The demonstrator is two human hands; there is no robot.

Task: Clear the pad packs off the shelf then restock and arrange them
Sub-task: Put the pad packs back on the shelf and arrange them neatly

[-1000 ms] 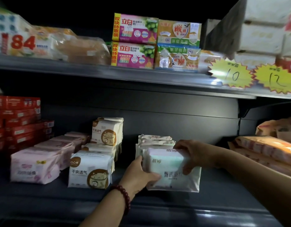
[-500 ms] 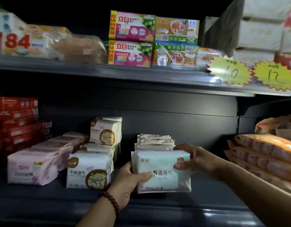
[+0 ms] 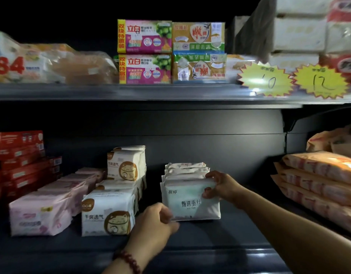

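Note:
A pale green and white pad pack (image 3: 190, 202) stands upright on the dark lower shelf (image 3: 220, 236), at the front of a row of like packs (image 3: 185, 170). My right hand (image 3: 223, 186) pinches its upper right corner. My left hand (image 3: 156, 224), with a red bead bracelet on the wrist, holds its lower left corner with curled fingers. To the left stand white packs with a cat picture (image 3: 108, 215) in a row, and pink packs (image 3: 42, 214) further left.
Red boxes (image 3: 18, 161) are stacked at the far left of the lower shelf. Orange packs (image 3: 320, 182) are piled at the right. The upper shelf (image 3: 151, 91) carries soap boxes (image 3: 145, 52), tissue packs and yellow price tags (image 3: 265, 81).
The green pack has been moved back against the row and set down on the shelf. My left hand slid from its side to its lower left corner; my right moved to the top right corner.

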